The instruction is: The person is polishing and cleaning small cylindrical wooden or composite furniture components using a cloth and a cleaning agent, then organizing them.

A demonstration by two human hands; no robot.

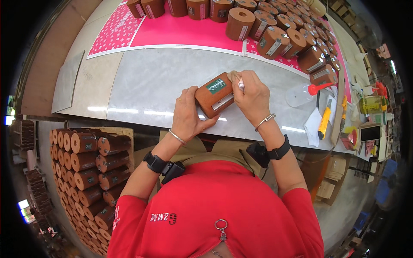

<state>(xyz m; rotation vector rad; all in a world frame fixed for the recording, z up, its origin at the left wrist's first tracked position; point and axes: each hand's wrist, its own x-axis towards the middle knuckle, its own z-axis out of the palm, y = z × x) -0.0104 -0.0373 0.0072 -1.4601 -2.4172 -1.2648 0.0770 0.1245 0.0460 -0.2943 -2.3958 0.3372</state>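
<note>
While the fingers of the left hand (pixel 188 111) are gripping a brown cylinder (pixel 208 96) over the grey desk (pixel 144 88), the right hand (pixel 253 95) is pinching a tan cloth (pixel 232 76) at the cylinder's right end; probably stiff, smooth and weighty, it is needing support around both ends.

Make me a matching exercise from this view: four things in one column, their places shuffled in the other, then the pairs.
Things
1. brown rounded block with a green label
2. clear plastic bottle with a red nozzle
3. glossy pink sheet with white-patterned parts
4. tall stack of brown cylinders lying on their sides

Places
A. beneath upright brown cylinders, across the table's far side
B. left of the person, beside the grey table
C. gripped by the left hand
D. on the table, right of the right hand

Pairs: 1-C, 2-D, 3-A, 4-B
</note>
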